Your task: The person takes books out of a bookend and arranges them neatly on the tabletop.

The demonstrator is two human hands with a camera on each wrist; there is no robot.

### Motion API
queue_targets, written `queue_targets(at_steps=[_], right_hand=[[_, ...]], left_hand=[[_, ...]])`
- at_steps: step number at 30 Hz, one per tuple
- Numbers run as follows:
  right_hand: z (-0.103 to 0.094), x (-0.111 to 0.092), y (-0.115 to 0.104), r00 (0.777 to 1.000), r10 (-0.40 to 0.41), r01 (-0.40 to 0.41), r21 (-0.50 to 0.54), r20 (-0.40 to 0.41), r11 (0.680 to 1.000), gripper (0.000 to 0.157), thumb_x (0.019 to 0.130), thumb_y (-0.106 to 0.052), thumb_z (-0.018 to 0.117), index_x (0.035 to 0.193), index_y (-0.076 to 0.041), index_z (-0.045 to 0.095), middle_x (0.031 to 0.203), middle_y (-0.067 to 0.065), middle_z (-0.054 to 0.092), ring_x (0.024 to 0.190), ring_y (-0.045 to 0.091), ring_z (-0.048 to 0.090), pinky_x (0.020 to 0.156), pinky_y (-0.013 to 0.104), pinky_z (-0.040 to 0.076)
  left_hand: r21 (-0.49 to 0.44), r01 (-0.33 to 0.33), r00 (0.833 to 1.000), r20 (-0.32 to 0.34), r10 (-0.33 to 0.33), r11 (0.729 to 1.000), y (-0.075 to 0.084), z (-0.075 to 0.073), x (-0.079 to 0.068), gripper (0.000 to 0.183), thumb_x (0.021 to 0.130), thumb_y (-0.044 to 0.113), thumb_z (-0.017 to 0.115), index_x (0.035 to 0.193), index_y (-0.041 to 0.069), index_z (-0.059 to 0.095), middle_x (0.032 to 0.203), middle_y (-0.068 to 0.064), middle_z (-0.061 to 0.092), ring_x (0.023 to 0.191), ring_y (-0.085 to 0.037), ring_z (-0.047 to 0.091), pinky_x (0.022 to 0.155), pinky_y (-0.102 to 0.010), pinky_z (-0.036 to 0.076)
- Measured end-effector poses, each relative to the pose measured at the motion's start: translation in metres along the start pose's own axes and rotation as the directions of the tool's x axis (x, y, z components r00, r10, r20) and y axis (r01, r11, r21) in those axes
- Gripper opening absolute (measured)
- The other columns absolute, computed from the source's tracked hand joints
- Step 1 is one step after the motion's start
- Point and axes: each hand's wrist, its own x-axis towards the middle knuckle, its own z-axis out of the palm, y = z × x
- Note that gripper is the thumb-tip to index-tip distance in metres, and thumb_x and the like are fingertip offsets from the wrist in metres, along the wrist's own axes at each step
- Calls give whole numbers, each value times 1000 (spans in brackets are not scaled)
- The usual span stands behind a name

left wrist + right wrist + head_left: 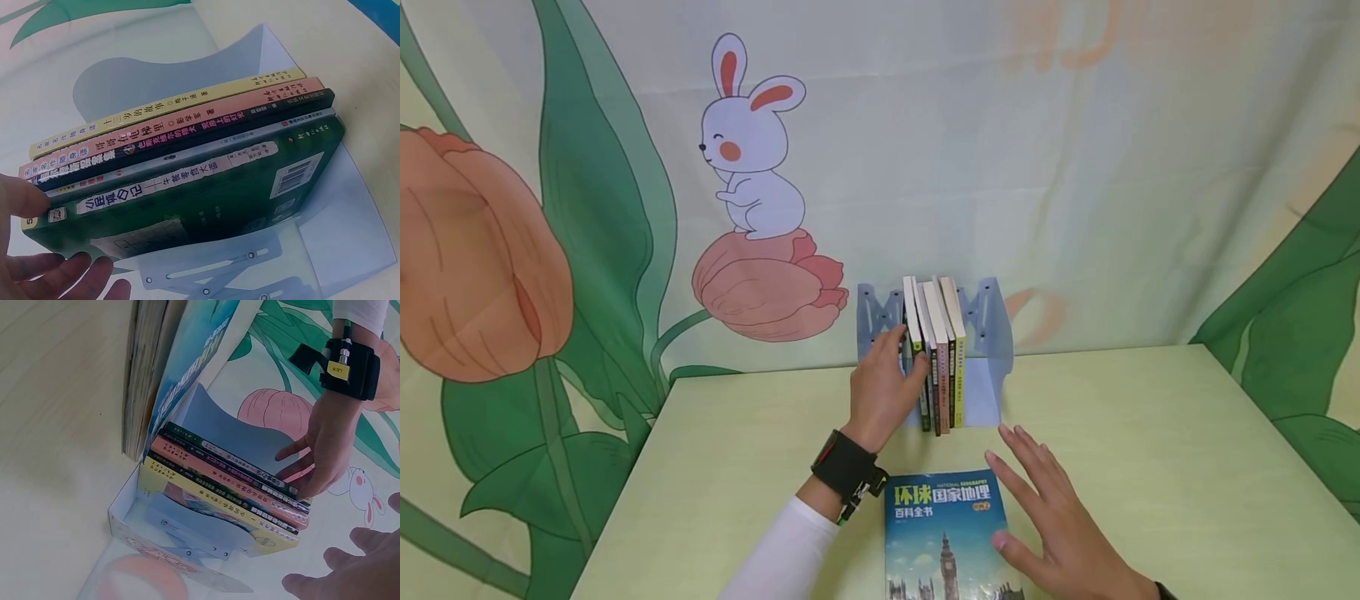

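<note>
Paperbacks [939, 321] upright in a curved-sided bookend [996, 329]

Glossy blue-covered book [925, 537] lies left of the right hand [1063, 525], whose spread fingers are free. Farther out, the left hand [883, 390] is relaxed, its thumb seemingly touching the top of the thin green paperback [244, 209], which stands nearest that hand in the bookend, beside slim, flat-spined others.

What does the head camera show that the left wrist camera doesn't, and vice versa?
Of these two, only the head view shows the right hand and printed white cartoon rabbit.

Only the left wrist view shows the black-and-white barcode on the dark green book.

Both show the left hand and slim, multicoloured books standing in a pale blue bookend.
</note>
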Motion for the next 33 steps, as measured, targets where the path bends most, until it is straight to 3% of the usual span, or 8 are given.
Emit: queue_targets(at_steps=[10, 18, 27, 33], right_hand=[[5, 13, 10, 998, -39, 39, -14, -39, 999, 76, 86, -34, 68, 153, -17, 36, 163, 11, 24, 151, 31, 19, 122, 27, -4], [7, 22, 8, 1000, -23, 22, -10, -10, 1000, 76, 88, -36, 67, 154, -20, 33, 164, 9, 22, 152, 28, 18, 123, 31, -4], [9, 28, 6, 1000, -2, 2, 5, 21, 1000, 77, 89, -36, 67, 155, -23, 31, 165, 6, 20, 153, 24, 15, 124, 33, -3], [10, 31, 4, 999, 15, -16, 6, 48, 1000, 77, 89, -36, 67, 155, -24, 30, 165, 6, 19, 153, 25, 13, 123, 47, 9]], left_hand=[[40, -17, 1000, 3, 17, 999, 0, 1, 2, 50, 95, 33, 61, 137, 6, 54, 116, -13, 67, 83, -24, 69, 59, -35, 52], [98, -23, 999, 39, 20, 995, -3, 5, 4, 51, 96, 35, 59, 138, 7, 50, 96, -9, 72, 58, -14, 61, 45, -23, 37], [202, -38, 997, 78, 23, 979, -6, 9, 4, 61, 97, 38, 56, 145, 5, 39, 74, -8, 69, 41, -12, 45, 38, -27, 28], [232, 17, 995, 96, -41, 973, -8, 15, 3, 64, 98, 41, 52, 148, 4, 36, 60, -6, 62, 39, -14, 45, 37, -29, 29]])
